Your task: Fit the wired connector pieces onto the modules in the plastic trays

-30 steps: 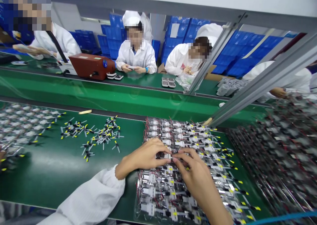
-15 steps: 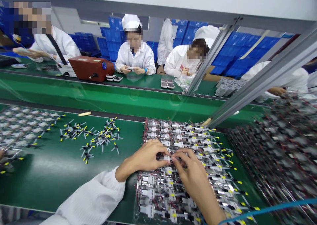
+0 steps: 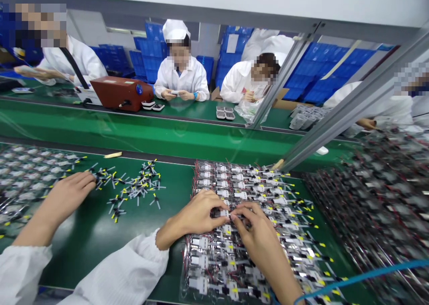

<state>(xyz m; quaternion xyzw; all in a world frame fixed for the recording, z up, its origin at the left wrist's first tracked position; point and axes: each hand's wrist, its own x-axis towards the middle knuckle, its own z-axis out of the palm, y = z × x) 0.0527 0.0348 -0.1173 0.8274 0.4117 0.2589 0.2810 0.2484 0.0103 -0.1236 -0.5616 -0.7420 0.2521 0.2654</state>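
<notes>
Newly arrived at left: co-worker's hand [image 3: 67, 193] beside loose yellow-tipped parts [image 3: 134, 188]. Left hand [image 3: 196, 215] and right hand [image 3: 259, 235] both pinching one white component [image 3: 223, 213], mid-row in batch of wired assemblies [image 3: 254, 184]. Keep fingertips close together; avoid snagging red wires [image 3: 188, 251].

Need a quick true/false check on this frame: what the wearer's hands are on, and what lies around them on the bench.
1. The left hand and right hand pinch one small part among the rows of wired parts. True.
2. The loose yellow-tipped pieces lie right of those rows. False: they lie to the left.
3. A co-worker's hand reaches the left edge of the loose pieces. True.
4. The box on the far bench is blue. False: it is red-brown.
</notes>
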